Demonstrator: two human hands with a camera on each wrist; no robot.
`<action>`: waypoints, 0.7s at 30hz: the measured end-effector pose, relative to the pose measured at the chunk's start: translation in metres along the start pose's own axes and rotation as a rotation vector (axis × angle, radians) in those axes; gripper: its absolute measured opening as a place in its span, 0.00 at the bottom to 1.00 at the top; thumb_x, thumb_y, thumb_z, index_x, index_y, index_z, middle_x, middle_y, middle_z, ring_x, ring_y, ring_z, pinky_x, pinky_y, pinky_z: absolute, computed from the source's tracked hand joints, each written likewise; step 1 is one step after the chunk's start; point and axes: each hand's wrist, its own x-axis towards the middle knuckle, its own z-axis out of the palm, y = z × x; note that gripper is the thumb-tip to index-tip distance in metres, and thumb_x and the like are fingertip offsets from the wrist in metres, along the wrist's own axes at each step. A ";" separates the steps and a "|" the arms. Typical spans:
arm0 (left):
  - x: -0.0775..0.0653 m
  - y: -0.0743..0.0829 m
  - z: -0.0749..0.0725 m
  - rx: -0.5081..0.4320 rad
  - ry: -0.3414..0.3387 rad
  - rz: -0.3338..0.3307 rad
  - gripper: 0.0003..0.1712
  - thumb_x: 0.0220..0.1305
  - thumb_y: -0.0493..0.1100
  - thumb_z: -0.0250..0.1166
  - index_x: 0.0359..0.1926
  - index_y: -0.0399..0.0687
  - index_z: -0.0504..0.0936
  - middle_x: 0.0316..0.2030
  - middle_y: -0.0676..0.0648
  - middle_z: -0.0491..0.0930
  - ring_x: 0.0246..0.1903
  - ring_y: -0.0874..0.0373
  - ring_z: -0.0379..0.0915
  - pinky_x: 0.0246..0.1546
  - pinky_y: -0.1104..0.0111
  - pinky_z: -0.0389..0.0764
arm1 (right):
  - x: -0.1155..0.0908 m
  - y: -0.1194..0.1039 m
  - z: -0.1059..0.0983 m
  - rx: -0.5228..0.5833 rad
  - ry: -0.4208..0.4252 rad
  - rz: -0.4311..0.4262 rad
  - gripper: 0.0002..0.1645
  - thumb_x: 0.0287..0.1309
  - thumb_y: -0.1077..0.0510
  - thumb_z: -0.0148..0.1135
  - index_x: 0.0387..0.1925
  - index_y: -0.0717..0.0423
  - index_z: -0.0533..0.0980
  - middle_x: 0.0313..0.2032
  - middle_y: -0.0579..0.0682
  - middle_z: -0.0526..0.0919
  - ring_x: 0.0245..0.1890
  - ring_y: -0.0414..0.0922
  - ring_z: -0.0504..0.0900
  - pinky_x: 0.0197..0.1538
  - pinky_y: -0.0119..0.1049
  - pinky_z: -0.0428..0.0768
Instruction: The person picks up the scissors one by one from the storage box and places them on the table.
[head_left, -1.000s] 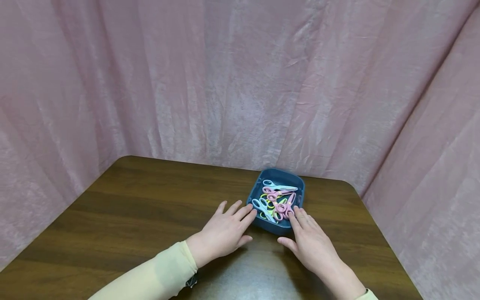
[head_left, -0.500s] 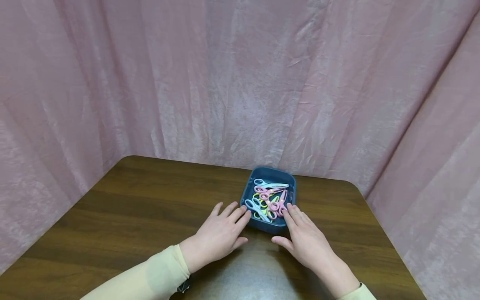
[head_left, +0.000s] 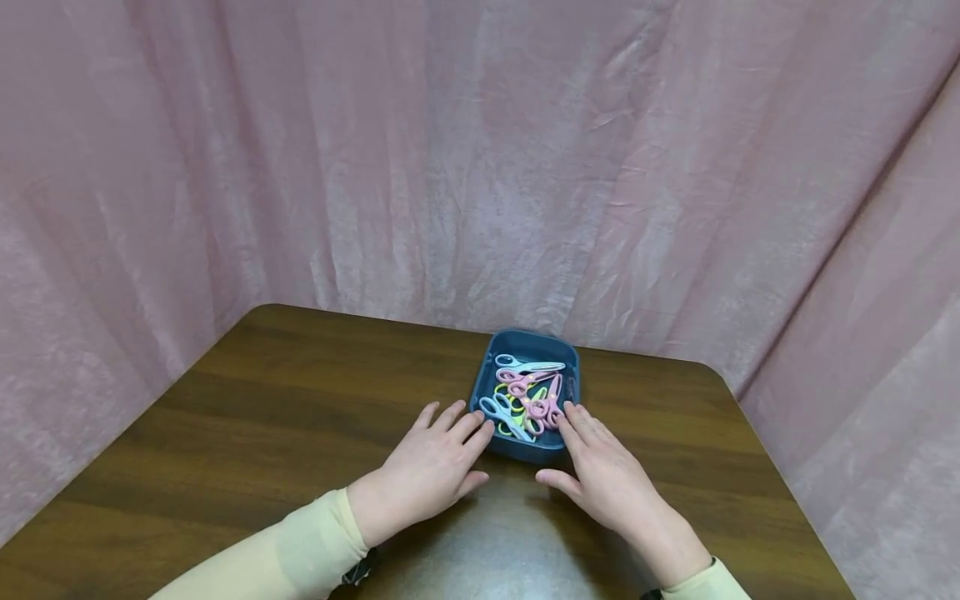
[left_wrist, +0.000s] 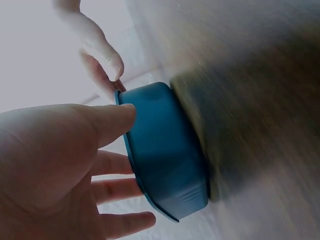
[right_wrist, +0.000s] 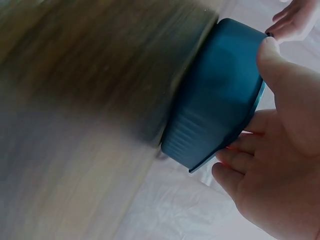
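Observation:
A dark blue plastic bin [head_left: 527, 454] stands near the far edge of the table. Several scissors lie in it: light blue scissors [head_left: 536, 367] at the back, pink scissors [head_left: 553, 402] in the middle, and yellow-green scissors [head_left: 541, 395] partly covered by the others. My left hand [head_left: 427, 471] touches the bin's near left corner with extended fingertips. At the near right corner, the straight fingers of my right hand [head_left: 611, 479] reach over the rim. Both thumbs are spread apart in front of the bin. In both wrist views the fingers lie along the rim, uncurled.
The brown wooden table [head_left: 300, 400] has rounded far corners. Behind and to the sides hang pink curtains [head_left: 495, 167], close to the bin's far end. Light-coloured sleeves [head_left: 300, 542] cover my forearms.
The bin with the scissors has slid left across the table, and both hands have moved left with it, keeping the same spread-finger pose. The head view has shifted slightly.

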 end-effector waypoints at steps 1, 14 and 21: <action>-0.001 0.000 0.000 0.003 0.001 -0.001 0.37 0.74 0.64 0.72 0.72 0.48 0.81 0.66 0.44 0.80 0.69 0.37 0.77 0.66 0.38 0.77 | 0.000 0.000 0.000 0.000 -0.009 0.002 0.55 0.69 0.34 0.74 0.78 0.68 0.69 0.80 0.67 0.66 0.81 0.64 0.65 0.78 0.59 0.67; -0.010 -0.002 -0.008 0.033 0.021 0.018 0.35 0.72 0.63 0.74 0.70 0.47 0.83 0.62 0.45 0.82 0.67 0.42 0.79 0.66 0.39 0.77 | 0.006 -0.005 0.002 0.054 -0.055 0.004 0.54 0.70 0.34 0.73 0.80 0.68 0.68 0.82 0.65 0.63 0.83 0.62 0.61 0.80 0.59 0.65; -0.014 -0.004 -0.017 0.033 -0.002 0.021 0.33 0.73 0.62 0.74 0.68 0.47 0.84 0.61 0.46 0.83 0.66 0.44 0.79 0.68 0.38 0.76 | 0.007 -0.009 0.002 0.063 -0.065 0.001 0.54 0.71 0.35 0.72 0.80 0.66 0.68 0.83 0.64 0.63 0.84 0.62 0.60 0.80 0.59 0.64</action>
